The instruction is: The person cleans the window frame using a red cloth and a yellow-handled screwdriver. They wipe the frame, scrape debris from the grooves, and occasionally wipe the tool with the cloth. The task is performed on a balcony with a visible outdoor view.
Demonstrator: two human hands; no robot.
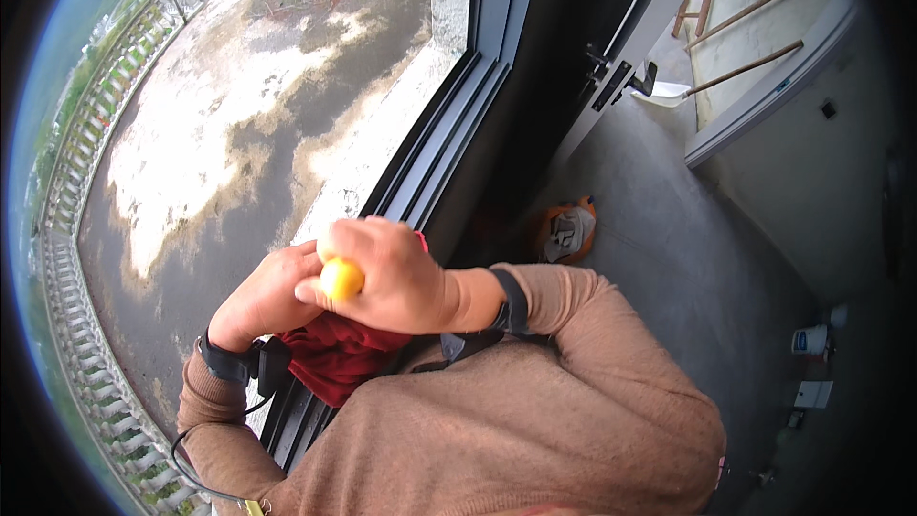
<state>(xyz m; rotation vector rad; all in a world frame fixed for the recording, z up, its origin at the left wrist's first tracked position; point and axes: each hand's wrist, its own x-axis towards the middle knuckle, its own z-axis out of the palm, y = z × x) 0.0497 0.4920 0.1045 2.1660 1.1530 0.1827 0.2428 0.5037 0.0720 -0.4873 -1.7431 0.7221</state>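
Over the metal sliding-window track point(437, 150), my two hands meet. The fingers of my right hand point(394, 276) wrap around a yellow rounded handle end point(342, 279); the rest of that tool is hidden, and a bit of pink shows behind the knuckles. My left hand point(276, 294) touches the right one from the left, its fingers partly covered, so its hold cannot be told. A dark red cloth point(340, 358) lies below my hands across the track. Black bands are around both wrists, and a cable runs from the left one.
An orange bag point(584, 229) with grey cloth stands on the concrete floor. Beyond it are a door with a black handle point(647, 80) and a white shovel point(663, 93). A white bucket point(809, 339) is at right. Outside the window runs a balustrade point(71, 315).
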